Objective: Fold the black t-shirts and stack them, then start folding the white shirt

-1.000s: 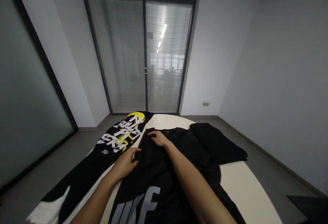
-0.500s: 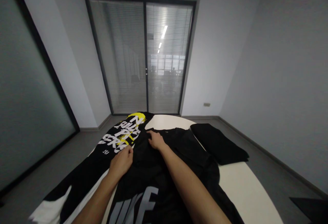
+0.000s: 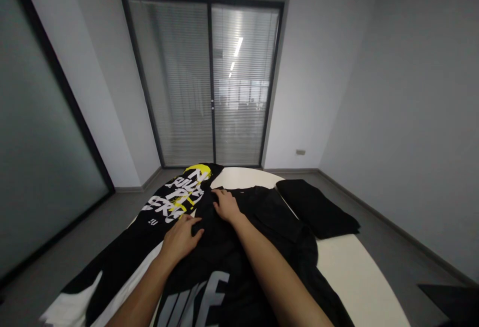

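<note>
Nearest my viewpoint, a black cotton T-shirt with large grey block lettering (image 3: 209, 292) lies spread on the pale, round-edged surface (image 3: 359, 277), its hem end towards me and its neck end away. Both forearms extend over it. The left hand (image 3: 182, 240) is laid palm down on the shirt's left side, fingers apart and pressed flat against the fabric. Half a second ago the same fingers were curled at the cloth edge, so the hand has gone from a loose pinch to an open press. The right hand (image 3: 226, 206) lies farther out, near the neck opening, palm down with fingers extended and close together. It grips nothing that I can see and has shifted only slightly. The fabric between the two hands is rumpled, and the right side of the shirt is bunched in folds. Just left of the hands, touching the T-shirt's edge, lies a long black garment printed with white and yellow brush lettering (image 3: 177, 198), running diagonally off the near-left rim. To the right, apart from the shirt, a plain black folded cloth (image 3: 318, 208) rests on the far right of the surface. Beyond the surface are a grey floor (image 3: 377, 222), a frosted glass partition (image 3: 33, 167) on the left, a plain grey wall (image 3: 411, 117) on the right with a small wall socket (image 3: 300, 152), and at the far end a dark-framed glass double door with lowered slatted blinds (image 3: 209, 82).
</note>
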Available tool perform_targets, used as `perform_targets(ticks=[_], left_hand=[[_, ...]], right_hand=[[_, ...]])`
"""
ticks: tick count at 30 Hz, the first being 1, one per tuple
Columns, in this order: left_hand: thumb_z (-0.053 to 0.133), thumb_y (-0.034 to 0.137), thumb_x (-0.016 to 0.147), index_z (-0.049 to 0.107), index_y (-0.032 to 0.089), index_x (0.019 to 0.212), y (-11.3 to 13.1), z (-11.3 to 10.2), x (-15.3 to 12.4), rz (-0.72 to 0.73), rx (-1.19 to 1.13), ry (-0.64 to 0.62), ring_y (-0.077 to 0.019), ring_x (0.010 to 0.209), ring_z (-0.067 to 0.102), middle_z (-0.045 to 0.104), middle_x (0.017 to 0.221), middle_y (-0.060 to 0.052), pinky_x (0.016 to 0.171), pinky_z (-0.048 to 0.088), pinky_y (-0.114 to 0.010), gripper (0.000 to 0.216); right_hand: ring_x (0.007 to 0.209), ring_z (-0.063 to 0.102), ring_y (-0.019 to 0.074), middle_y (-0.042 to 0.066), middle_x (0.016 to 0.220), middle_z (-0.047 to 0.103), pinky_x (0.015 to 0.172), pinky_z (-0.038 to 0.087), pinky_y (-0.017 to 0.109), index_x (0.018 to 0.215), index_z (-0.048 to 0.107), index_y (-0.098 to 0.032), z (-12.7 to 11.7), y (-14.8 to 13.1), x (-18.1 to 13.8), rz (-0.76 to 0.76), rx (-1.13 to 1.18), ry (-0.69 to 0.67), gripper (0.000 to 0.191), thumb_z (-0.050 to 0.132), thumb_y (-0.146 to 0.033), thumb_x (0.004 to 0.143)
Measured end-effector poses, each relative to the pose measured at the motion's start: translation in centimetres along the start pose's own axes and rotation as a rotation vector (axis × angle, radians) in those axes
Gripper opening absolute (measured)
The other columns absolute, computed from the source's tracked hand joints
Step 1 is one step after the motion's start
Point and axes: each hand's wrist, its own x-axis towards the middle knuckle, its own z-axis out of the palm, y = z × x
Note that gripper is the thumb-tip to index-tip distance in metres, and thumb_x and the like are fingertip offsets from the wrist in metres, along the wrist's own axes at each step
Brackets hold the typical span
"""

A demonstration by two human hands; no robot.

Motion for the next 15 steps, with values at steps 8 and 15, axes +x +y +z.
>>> perform_targets(ticks=[8, 15], left_hand=[[0.052, 0.053, 0.089, 0.06, 0.012, 0.134, 0.9, -0.3, -0.8, -0.027, 0.249, -0.013, -0.0361, 0.128, 0.048, 0.055, 0.139, -0.019, 0.101, 0.043, -0.048, 0.061], [0.041, 0.035, 0.099, 0.057, 0.022, 0.139, 0.8, 0.6, -0.1, 0.02, 0.146, 0.062, -0.0281, 0.117, 0.056, 0.064, 0.125, -0.013, 0.1, 0.043, -0.04, 0.045]], right_hand=[[0.146, 0.025, 0.0331, 0.009, 0.163, 0.025, 0.114, 0.019, 0.055, 0.149, 0.042, -0.031, 1.3, 0.4, -1.3, -0.013, -0.142, -0.105, 0.057, 0.031, -0.057, 0.1], [0.132, 0.043, 0.0244, 0.006, 0.143, 0.055, 0.113, 0.027, 0.045, 0.132, 0.061, -0.027, 0.9, 0.5, -2.0, -0.182, -0.099, 0.015, 0.048, 0.031, -0.049, 0.102]])
